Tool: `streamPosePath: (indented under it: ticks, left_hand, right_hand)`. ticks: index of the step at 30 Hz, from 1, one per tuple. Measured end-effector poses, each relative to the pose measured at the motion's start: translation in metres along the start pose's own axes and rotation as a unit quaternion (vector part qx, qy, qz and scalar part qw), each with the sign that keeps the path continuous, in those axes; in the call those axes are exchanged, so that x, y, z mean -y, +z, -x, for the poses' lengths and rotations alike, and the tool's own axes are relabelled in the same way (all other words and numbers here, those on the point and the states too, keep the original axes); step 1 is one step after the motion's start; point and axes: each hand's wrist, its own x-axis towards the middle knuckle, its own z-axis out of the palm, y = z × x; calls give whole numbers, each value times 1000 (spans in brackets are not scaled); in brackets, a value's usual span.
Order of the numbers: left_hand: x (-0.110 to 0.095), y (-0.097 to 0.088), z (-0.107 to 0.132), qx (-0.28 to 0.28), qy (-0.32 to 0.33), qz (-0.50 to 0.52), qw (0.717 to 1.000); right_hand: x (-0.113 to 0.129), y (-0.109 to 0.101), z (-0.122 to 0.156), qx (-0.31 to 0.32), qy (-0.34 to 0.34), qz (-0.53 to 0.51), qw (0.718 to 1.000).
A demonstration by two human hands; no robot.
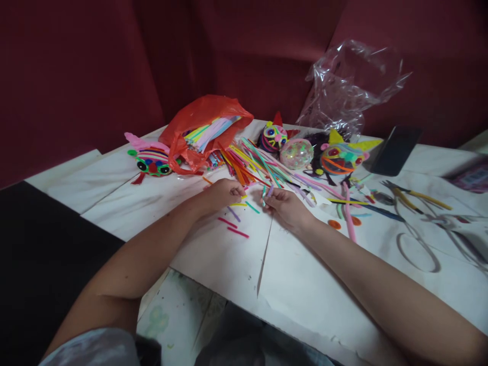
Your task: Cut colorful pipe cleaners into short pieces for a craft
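Note:
My right hand (pixel 285 207) pinches short pieces of pipe cleaner, a teal piece (pixel 264 195) and a purple piece (pixel 270 191), upright at its fingertips. To its left, my left hand (pixel 224 194) is closed just over the paper; a bit of yellow shows at its fingertips, but whether it is held is unclear. Below and between the hands lie more cut pieces: a yellow one (pixel 238 205), a green one (pixel 252 207), a purple one (pixel 234 214) and two dark pink ones, the nearer pink piece (pixel 238 233) lying lowest.
Behind my hands lie a pile of long pipe cleaners (pixel 263 162) and a red plastic bag (pixel 213 109) holding more. Decorated figures, one striped (pixel 152 157) at left, stand around a clear ball (pixel 297 154). Yellow-handled pliers (pixel 407 198), a phone (pixel 396 150) and clear wrapping (pixel 343 86) are at right.

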Motion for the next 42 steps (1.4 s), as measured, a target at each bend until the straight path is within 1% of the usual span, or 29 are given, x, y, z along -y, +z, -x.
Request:
streamPosePath:
  ticks: [2, 3, 4, 5, 8, 9, 10, 12, 14, 16, 19, 21, 24, 27, 29, 30, 32, 34, 35, 36, 38, 42]
  left_hand:
    - [0, 0, -1, 20, 0, -22, 1000]
    - [0, -1, -1, 18, 2, -35, 999]
    - [0, -2, -1, 5, 5, -47, 999]
    - [0, -4, -1, -19, 8, -58, 998]
    - [-2, -10, -1, -104, 16, -81, 991]
    - [-2, -12, -1, -114, 18, -91, 989]
    - [-3, -13, 0, -110, 23, -106, 988]
    - [-2, -12, 0, -62, 43, -156, 985]
    - [-2, -8, 1, -1, 77, -219, 973]
    - [-2, -2, 1, 38, 102, -273, 956]
    - [-2, 4, 1, 51, 106, -323, 939]
    - [-2, 6, 1, 36, 91, -324, 941]
    - [0, 5, -1, -13, 63, -260, 963]
    - [1, 4, -2, -63, 34, -157, 985]
    - [0, 5, -2, -79, 16, -75, 994]
    - [-2, 5, -1, -80, 11, -25, 996]
    - [-7, 8, 1, -65, 6, 84, 994]
    - [-14, 11, 4, -31, 5, 176, 984]
    - [-18, 13, 5, -13, 5, 206, 978]
    - [-21, 15, 6, -1, 3, 226, 974]
    - [-24, 17, 8, 5, -3, 240, 971]
    - [-22, 19, 7, -5, -16, 196, 980]
  right_hand:
    - [2, 0, 0, -6, 11, -33, 999]
    - [3, 0, 0, -13, 12, -50, 999]
    - [4, 0, 0, -20, 11, -67, 997]
    - [5, -1, 0, -26, 13, -81, 996]
    - [8, -1, 1, -23, 25, -97, 995]
    - [8, -2, 1, -20, 29, -96, 995]
    - [8, -2, 1, -16, 34, -93, 995]
    - [8, -2, 2, -8, 44, -87, 995]
    - [7, -2, 2, -2, 52, -84, 995]
    - [6, -1, 2, -3, 55, -81, 995]
    - [7, -1, 2, -6, 61, -71, 996]
    - [8, -1, 2, -7, 67, -67, 996]
    - [8, -1, 2, -4, 72, -67, 995]
    - [8, -1, 2, 13, 70, -72, 995]
    - [8, -1, 3, 30, 71, -73, 994]
    - [8, 0, 4, 40, 73, -72, 994]
    - [7, 2, 6, 64, 72, -74, 993]
    - [6, 5, 8, 91, 60, -78, 991]
    - [5, 6, 9, 105, 48, -79, 990]
    - [4, 8, 10, 118, 35, -79, 989]
    - [3, 9, 11, 135, 13, -76, 988]
    - [3, 11, 11, 140, -11, -76, 987]
